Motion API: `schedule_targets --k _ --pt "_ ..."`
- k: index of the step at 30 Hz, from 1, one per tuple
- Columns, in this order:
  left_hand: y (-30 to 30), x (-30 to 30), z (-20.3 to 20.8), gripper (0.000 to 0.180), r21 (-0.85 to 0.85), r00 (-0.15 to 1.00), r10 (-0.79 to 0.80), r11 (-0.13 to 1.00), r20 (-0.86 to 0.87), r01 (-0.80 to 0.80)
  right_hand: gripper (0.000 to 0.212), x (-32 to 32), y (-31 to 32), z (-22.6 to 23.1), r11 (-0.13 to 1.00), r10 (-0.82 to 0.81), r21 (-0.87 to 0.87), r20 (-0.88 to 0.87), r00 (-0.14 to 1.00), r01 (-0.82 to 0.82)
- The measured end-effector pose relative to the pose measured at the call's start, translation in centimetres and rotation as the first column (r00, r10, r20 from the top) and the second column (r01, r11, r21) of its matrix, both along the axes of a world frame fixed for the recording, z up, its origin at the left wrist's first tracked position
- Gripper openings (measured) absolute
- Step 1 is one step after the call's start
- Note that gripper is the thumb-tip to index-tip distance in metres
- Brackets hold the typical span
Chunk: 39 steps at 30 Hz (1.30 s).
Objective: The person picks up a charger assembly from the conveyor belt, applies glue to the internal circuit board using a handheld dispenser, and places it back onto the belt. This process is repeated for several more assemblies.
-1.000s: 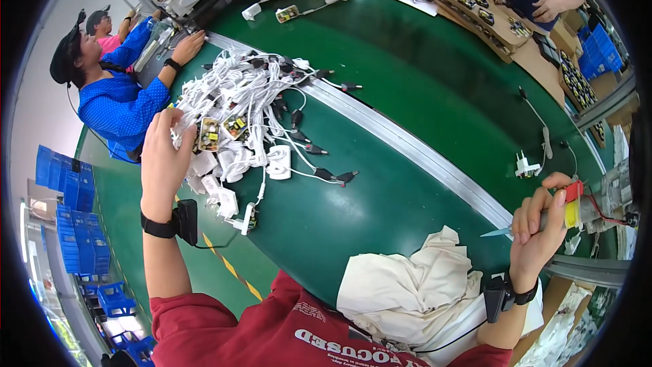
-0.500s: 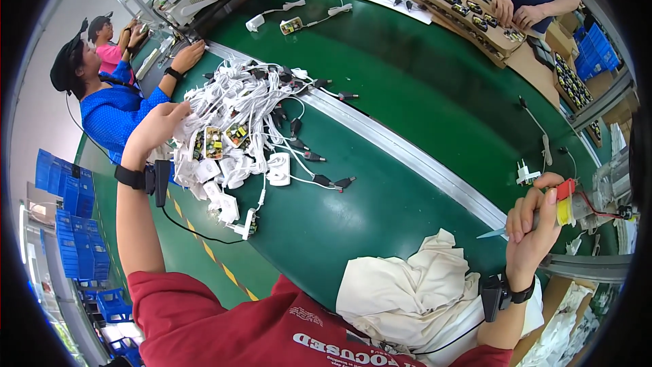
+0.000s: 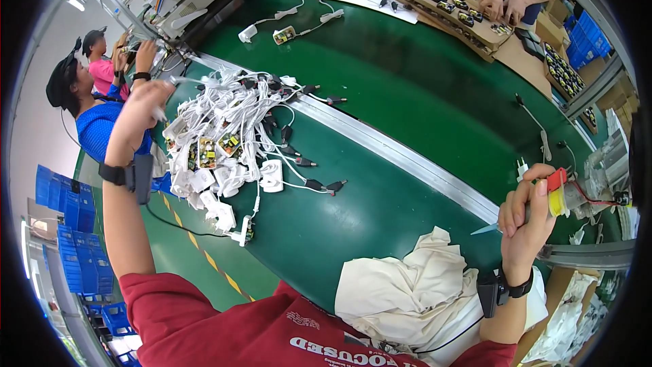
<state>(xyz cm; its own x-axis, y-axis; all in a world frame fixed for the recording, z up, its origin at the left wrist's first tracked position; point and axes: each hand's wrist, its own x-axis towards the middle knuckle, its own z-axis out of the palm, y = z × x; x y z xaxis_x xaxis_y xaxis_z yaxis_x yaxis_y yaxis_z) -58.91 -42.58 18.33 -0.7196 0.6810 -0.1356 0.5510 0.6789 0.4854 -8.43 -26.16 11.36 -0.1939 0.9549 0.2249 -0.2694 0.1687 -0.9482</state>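
At the left of a big pile of white adapter cables and open plug housings [image 3: 221, 119], my left hand [image 3: 145, 103] is raised, its fingers closed and slightly blurred. A white cable [image 3: 193, 80] runs from it toward the pile, and a white end pokes out below the fingers. Dark plug tips [image 3: 305, 162] fan out on the pile's right side. Over at the right, my right hand [image 3: 524, 212] is closed around a slim light-blue pointed tool [image 3: 484, 229], tip toward the left. Its thumb is beside a red block [image 3: 557, 180] and a yellow roll [image 3: 558, 202].
A metal rail [image 3: 380, 139] crosses the green bench. Beyond it lie two adapters with cables [image 3: 284, 34]. A cream cloth [image 3: 404, 278] is bunched near me. Co-workers sit at left; another person's hands [image 3: 506, 3] work over a cardboard tray of circuit boards [image 3: 435, 13].
My left hand has lifted up and leftward from the pile, drawing a white cable with it. My right hand has hardly moved. The co-worker in blue has raised a hand.
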Motion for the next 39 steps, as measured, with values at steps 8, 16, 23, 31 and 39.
schedule_targets --k 8,16,23,31,39 --pt "8.4 10.6 2.6 0.027 0.810 0.444 -0.686 0.551 0.576 -0.200 0.023 1.4 0.8 -0.2 1.000 0.001 -0.002 -0.005 1.000 -0.001" --pt "21.0 25.7 3.2 0.031 0.876 0.523 -0.779 0.468 0.346 0.118 0.022 3.6 2.6 -0.2 1.000 0.002 -0.016 0.015 1.000 -0.001" --pt "28.2 39.8 -10.5 0.031 0.704 -0.101 -0.708 0.706 0.699 -0.075 0.021 8.2 7.4 -1.5 0.999 -0.030 -0.033 0.031 0.999 0.031" --pt "26.3 49.3 -22.2 0.032 0.412 -0.279 -0.329 0.849 0.902 0.331 0.020 13.1 14.0 -4.1 0.993 -0.110 -0.029 0.051 0.993 0.112" --pt "28.2 49.3 -25.9 0.040 0.541 -0.434 -0.375 0.756 0.819 0.368 0.025 12.1 16.9 -9.2 0.995 -0.094 0.015 0.019 0.995 0.094"
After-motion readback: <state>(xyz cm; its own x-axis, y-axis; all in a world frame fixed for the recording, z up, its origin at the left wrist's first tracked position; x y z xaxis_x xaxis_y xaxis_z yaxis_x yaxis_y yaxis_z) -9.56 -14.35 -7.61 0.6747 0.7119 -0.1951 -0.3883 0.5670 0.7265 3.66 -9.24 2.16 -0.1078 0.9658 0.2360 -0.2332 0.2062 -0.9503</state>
